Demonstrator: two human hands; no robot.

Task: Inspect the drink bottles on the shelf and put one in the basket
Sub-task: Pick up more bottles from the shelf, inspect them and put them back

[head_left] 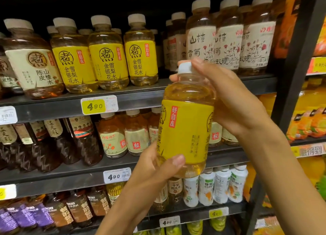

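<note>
Both hands are on one bottle right now: the left hand is cupped round the bottom of the yellow-label bottle, thumb curled across the front just under the label, while the right hand comes in from the right and wraps its fingers over the neck and white cap from behind. So the bottle is held up in the air in front of the shelving, pretty much upright with a slight lean, turned so the label's side with the red strip of characters faces the camera. It's full of pale golden liquid. Right behind it, on the top shelf, sits a row of three matching yellow bottles, with a cream-label bottle to their left and taller cream-label bottles with flower drawings off to the right. A yellow 4.90 price tag is stuck on that shelf's edge. The shelf below has dark tea-looking bottles and some orange ones, plus a white 4.90 tag, and lower down there are white bottles just under the held one. Can't spot the basket anywhere from this angle.
</note>
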